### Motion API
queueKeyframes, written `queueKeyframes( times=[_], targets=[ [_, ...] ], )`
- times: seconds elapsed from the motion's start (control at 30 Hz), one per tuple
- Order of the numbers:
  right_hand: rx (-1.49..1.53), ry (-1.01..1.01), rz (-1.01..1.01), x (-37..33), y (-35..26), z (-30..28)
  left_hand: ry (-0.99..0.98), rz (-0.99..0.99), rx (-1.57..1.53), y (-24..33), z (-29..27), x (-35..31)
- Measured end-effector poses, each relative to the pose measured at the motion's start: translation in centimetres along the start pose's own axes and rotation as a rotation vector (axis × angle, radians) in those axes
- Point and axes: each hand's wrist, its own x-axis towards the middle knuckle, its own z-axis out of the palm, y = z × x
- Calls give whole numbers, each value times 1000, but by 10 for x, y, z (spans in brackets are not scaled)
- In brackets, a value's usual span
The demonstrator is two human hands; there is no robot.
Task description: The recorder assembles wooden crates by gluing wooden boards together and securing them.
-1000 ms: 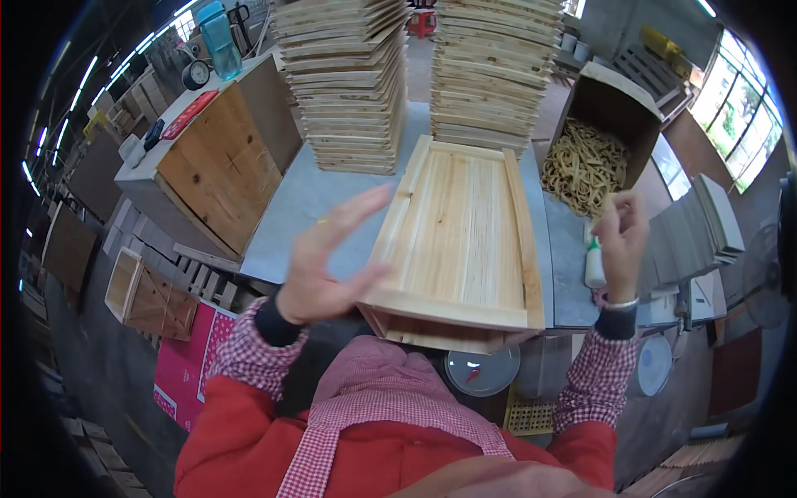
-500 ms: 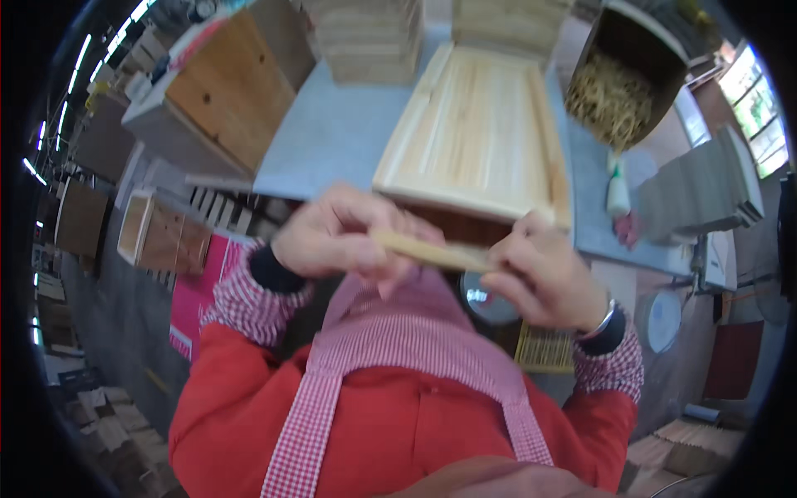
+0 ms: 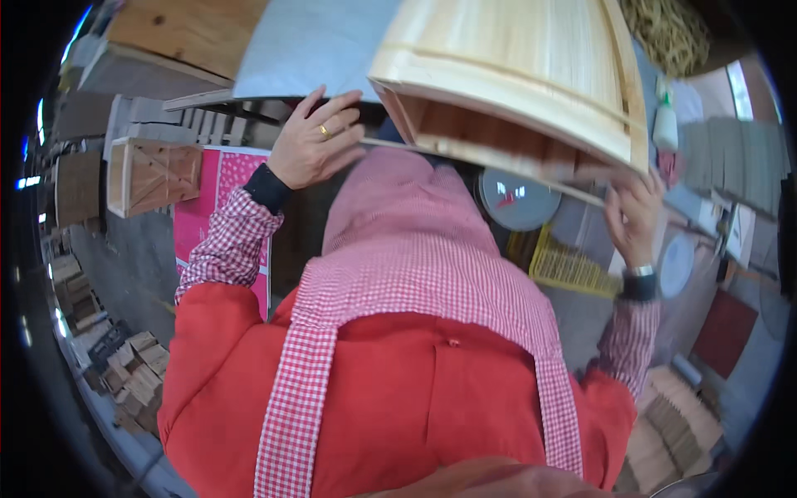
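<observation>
A thin tan rubber band [image 3: 490, 168] stretches taut between my hands, just in front of a pale wooden box [image 3: 506, 41]. My left hand [image 3: 320, 139], with a ring on one finger, has its fingers spread, and the band's left end meets their tips. At the other end, my right hand [image 3: 636, 212] closes on the band near the box's front right corner; its fingertips are slightly blurred. The box's near side is open toward me and its inside is dark. Its far part is cut off by the frame's top edge.
More tan bands [image 3: 668, 33] lie in a container at the top right. A white bottle [image 3: 665, 124] stands on the blue-grey table [image 3: 303, 50]. Below the table are a round lidded bucket [image 3: 521, 199] and a yellow crate [image 3: 573, 266]. A wooden crate [image 3: 154, 176] stands left.
My hands have moved apart, and the band between them has gone from short and thick to long and thin. The box appears larger and nearer in view.
</observation>
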Motion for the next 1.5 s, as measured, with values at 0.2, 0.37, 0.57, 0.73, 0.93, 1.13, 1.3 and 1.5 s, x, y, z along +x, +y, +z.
queueKeyframes(
  times=[0.2,0.37,0.57,0.73,0.93,1.13,1.3,1.5],
  targets=[
    [43,-25,-37,-18,45,67,-152,-53,82,12,72,-3],
    [-170,-196,-23,-44,59,105,-198,-48,190,4,94,-2],
    [935,331,368,23,117,138,-261,-104,128,-26,90,25],
    [44,212,-214,33,84,85,115,-31,-76,2,53,30],
    [200,268,175,56,52,34,478,149,-46,71,-51,111],
    [460,82,66,80,48,13,226,375,-103,113,-43,247],
    [290,179,130,121,60,7,48,336,-129,115,-21,239],
    [183,296,171,211,146,45,152,334,-310,122,-17,244]
  ],
)
